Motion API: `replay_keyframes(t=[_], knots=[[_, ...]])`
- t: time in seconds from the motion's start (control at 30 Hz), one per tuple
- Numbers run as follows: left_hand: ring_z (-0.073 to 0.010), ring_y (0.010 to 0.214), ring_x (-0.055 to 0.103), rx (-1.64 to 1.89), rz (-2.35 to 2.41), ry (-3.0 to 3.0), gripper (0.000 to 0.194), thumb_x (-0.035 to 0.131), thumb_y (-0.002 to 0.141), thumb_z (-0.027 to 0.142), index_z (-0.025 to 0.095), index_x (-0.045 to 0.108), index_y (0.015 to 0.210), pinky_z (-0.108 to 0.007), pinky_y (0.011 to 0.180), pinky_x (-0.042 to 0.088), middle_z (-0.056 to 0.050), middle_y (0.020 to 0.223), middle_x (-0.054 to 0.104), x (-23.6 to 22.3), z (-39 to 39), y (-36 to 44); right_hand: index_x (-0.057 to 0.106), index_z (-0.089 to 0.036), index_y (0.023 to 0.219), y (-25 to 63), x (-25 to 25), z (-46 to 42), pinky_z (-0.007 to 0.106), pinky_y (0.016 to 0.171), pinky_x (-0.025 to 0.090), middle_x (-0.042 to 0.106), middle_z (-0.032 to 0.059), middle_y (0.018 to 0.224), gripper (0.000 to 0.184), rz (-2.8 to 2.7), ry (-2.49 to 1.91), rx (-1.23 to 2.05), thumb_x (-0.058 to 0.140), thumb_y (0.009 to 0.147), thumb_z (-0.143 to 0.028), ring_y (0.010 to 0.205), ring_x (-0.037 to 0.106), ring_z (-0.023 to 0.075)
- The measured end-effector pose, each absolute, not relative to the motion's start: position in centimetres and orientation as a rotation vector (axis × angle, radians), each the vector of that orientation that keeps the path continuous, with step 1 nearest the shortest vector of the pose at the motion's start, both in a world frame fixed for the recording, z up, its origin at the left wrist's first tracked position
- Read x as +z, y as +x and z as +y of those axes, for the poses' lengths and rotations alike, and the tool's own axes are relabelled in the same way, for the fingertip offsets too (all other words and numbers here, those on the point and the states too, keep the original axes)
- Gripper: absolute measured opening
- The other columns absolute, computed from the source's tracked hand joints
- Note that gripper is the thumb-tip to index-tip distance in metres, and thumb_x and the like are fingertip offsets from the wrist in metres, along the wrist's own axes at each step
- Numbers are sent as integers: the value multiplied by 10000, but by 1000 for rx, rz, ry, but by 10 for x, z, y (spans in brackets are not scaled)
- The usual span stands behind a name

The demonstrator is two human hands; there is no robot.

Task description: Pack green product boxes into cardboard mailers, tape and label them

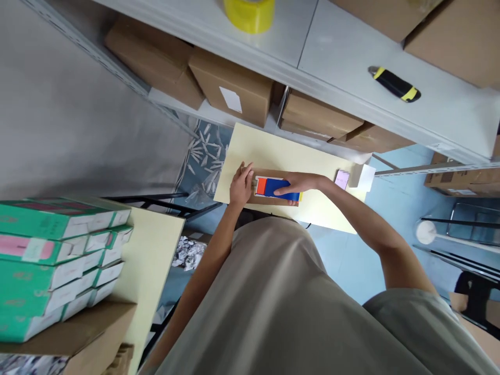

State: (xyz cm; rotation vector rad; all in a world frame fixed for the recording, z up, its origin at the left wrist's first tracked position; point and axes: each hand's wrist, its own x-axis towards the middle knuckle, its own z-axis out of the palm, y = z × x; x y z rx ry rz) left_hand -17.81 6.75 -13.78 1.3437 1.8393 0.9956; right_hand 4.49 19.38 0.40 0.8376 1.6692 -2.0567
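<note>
A blue box with an orange end (278, 188) lies over a brown cardboard piece (269, 172), which may be an open carton. My right hand (299, 183) grips the blue box near its right end, thumb across the top face and fingertips showing at the near edge. At the left end of the cardboard, my left hand (241, 185) is closed around its edge, fingers close together. Both hands are over a pale yellow table (258, 140) in front of my body.
A phone (341, 179) and a white box (361, 177) stand on the table's right. Above, a grey shelf (336, 47) carries yellow tape (250, 14) and a box cutter (394, 84); cartons (234, 86) sit below. Green boxes (42, 271) are stacked on a left table.
</note>
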Motion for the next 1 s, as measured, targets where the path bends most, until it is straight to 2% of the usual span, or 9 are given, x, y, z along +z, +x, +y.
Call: replay_keyframes(t=[0.13,0.23,0.37,0.47,0.63,0.8,0.93,1.0], knots=[[-318,1582,498,974,1877,1345,570,381,1147,568,270,648,1553,-528,1301,424,-144,1654,578,-142,66,-181,780,-181,899,82,20,204,352,657,628,760,33,657,620,1591,925,-1911,977,673,-724,593,723,200],[-302,1558,526,961,1884,1362,598,362,1147,593,254,650,1547,-499,1306,423,-149,1630,598,-143,67,-182,775,-160,869,138,44,217,352,697,620,787,70,711,702,1508,1007,-1716,891,699,-831,675,763,228],[-286,1524,554,977,1868,1414,603,355,1151,587,230,652,1536,-464,1309,420,-154,1585,631,-145,70,-184,769,-142,905,200,67,231,360,716,613,803,104,775,777,1460,1108,-1522,818,728,-898,750,780,256],[-278,1491,580,986,1867,1439,591,362,1151,577,226,660,1521,-449,1301,430,-149,1551,656,-146,71,-185,768,-141,937,210,59,230,372,714,616,804,110,794,780,1437,1166,-1450,832,722,-888,773,787,273],[-282,1444,615,989,1886,1470,586,374,1149,553,192,668,1505,-447,1270,459,-164,1510,680,-145,71,-184,773,-119,948,181,23,215,361,682,601,805,119,792,712,1455,1240,-1287,859,781,-805,763,798,278],[-279,1432,619,970,1902,1474,565,380,1150,532,192,667,1498,-452,1262,463,-163,1499,687,-144,71,-184,770,-104,1045,159,0,196,356,687,588,821,133,823,569,1496,1297,-1166,779,951,-664,751,801,277],[-274,1432,618,959,1902,1471,551,383,1150,522,201,665,1497,-448,1266,461,-157,1499,687,-144,72,-185,780,-88,1116,154,-31,168,406,802,573,830,234,1028,322,1701,1452,-719,735,1019,-392,988,813,370],[-274,1428,621,951,1904,1469,551,383,1149,524,204,662,1500,-448,1261,466,-156,1493,689,-143,72,-186,752,-66,1232,155,-50,150,420,844,557,800,289,1176,310,1750,1573,-526,656,1055,-301,1128,783,405]])
